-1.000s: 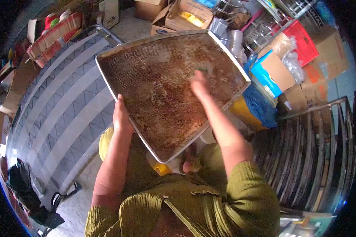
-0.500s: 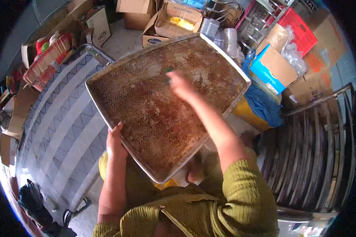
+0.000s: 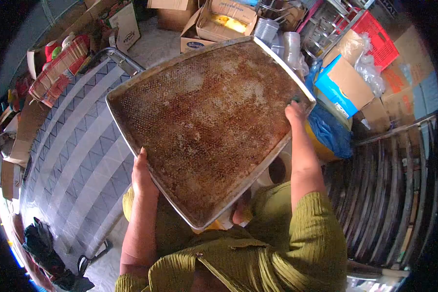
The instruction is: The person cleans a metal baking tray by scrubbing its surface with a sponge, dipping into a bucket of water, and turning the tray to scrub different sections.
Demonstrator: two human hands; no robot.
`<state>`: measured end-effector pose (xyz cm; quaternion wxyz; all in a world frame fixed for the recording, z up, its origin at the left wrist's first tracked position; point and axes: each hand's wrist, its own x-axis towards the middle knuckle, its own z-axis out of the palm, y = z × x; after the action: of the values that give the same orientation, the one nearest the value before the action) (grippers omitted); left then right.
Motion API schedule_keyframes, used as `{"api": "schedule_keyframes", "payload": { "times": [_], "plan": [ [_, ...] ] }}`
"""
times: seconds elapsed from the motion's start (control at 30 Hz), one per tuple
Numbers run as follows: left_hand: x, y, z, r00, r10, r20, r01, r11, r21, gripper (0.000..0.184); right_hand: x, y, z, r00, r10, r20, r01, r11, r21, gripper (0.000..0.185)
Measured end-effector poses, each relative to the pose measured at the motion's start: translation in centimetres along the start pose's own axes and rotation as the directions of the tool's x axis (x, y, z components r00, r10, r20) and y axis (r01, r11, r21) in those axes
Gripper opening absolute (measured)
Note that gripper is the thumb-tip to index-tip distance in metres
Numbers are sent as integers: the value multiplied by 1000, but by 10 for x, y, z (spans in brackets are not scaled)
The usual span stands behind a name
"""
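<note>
A large metal tray (image 3: 204, 136) with a perforated, brown-stained surface and a pale rim is held tilted in front of me. My left hand (image 3: 143, 176) grips its lower left edge, the thumb over the rim and the other fingers hidden beneath. Near the tray's right corner is my right hand (image 3: 295, 113), closed around a small dark green scouring pad (image 3: 296, 100). Only a bit of the pad shows, pressed against the tray's surface. The tray's underside is hidden from me.
A plastic-wrapped mattress (image 3: 78, 160) lies to the left. Cardboard boxes (image 3: 226, 22) and plastic containers (image 3: 266, 31) stand at the back. A red crate (image 3: 374, 41) and a blue box (image 3: 333, 90) are at the back right, above a dark slatted rack (image 3: 379, 194).
My right hand has moved with the scouring pad from the tray's upper middle to its right corner. My left hand keeps its grip, and the tray has barely shifted.
</note>
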<state>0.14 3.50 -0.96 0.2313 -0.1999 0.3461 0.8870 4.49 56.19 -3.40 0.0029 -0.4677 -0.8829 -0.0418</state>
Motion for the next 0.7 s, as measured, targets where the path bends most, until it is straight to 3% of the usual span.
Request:
{"api": "schedule_keyframes", "payload": {
  "times": [0.03, 0.1, 0.17, 0.2, 0.23, 0.3, 0.33, 0.37, 0.4, 0.43, 0.5, 0.57, 0.6, 0.63, 0.67, 0.7],
  "plan": [
    [-1, 0, 1, 1000, 16, 9, -16, 1000, -6, 38, -12, -7, -5, 998, -51, -20, 52, 997, 59, 35],
    [-1, -1, 0, 999, 30, 26, -30, 999, -15, 39, -24, -18, 0, 996, 30, 88, -63, 911, 408, 32],
    [1, -1, -3, 999, 23, 43, -22, 999, -28, 39, -44, -19, 20, 918, -330, -221, 388, 865, 318, 37],
    [-1, -1, -2, 999, 27, 45, -26, 999, -31, 39, -56, -21, 23, 934, -326, -144, 357, 856, 374, 37],
    [-3, 0, 0, 998, 16, 60, -14, 999, -42, 38, -64, -18, 24, 861, -433, -267, 508, 733, 451, 40],
    [-7, -1, 3, 998, 9, 66, -6, 999, -50, 38, -66, -12, 7, 803, -513, -302, 596, 686, 418, 43],
    [-8, -3, 5, 999, 9, 50, -7, 999, -48, 38, -55, -8, 10, 789, -527, -315, 610, 615, 499, 43],
    [-9, -3, 5, 999, 14, 31, -13, 999, -47, 37, -42, -5, 2, 894, -436, -101, 440, 816, 375, 45],
    [-7, -3, 2, 1000, -16, 11, 16, 999, -28, 38, -22, 0, 26, 932, -328, -152, 358, 776, 520, 48],
    [-16, 1, 13, 1000, 7, -29, -6, 1000, 13, 38, 1, 1, 44, 981, -186, -60, 193, 862, 469, 51],
    [9, -5, -10, 1000, 29, -3, -29, 1000, -5, 41, 10, -27, 79, 986, 2, -168, 100, 798, 594, 51],
    [-3, 0, 6, 997, 70, -23, -69, 997, 14, 46, -43, -81, 17, 964, -198, -179, 246, 920, 305, 47],
    [-4, 1, 8, 1000, 16, -2, -17, 999, -27, 50, -56, -110, 32, 921, -234, -313, 373, 763, 528, 39],
    [-3, 1, 6, 1000, 19, -6, -19, 999, -26, 50, -91, -136, -5, 923, -338, -184, 364, 614, 701, 31],
    [0, -1, 3, 999, 13, 37, -11, 999, -51, 51, -121, -167, -24, 859, -393, -327, 510, 620, 596, 27],
    [1, -2, 2, 997, 7, 82, -1, 997, -74, 52, -146, -193, -40, 847, -484, -220, 488, 542, 685, 32]
  ]
}}
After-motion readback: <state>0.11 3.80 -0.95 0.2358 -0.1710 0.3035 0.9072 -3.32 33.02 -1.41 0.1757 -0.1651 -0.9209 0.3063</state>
